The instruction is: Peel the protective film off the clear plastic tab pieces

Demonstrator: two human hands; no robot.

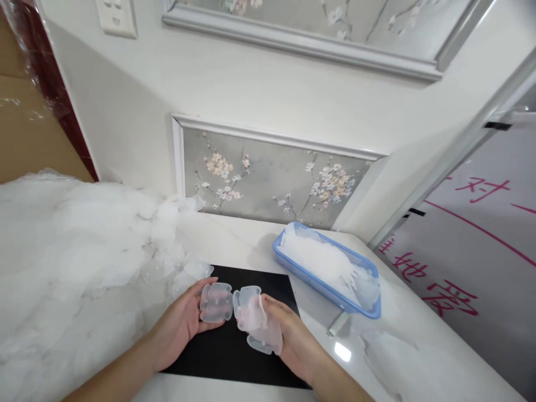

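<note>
Plastic: held one piece (216, 302) in left hand (182, 330), overlapping pieces (250, 308) in right hand (293, 336), by outer edges, likely for visibility.

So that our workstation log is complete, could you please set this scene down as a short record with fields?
Left hand: the left hand holds one translucent piece
Right hand: the right hand holds overlapping translucent pieces, exact count unclear
Gap: the two hands' pieces are nearly edge to edge; contact cannot be told
Beneath: black mat on a white tabletop
Left side: large translucent heap
Right side: blue basket holding whitish translucent material
Behind: framed floral panel
</note>
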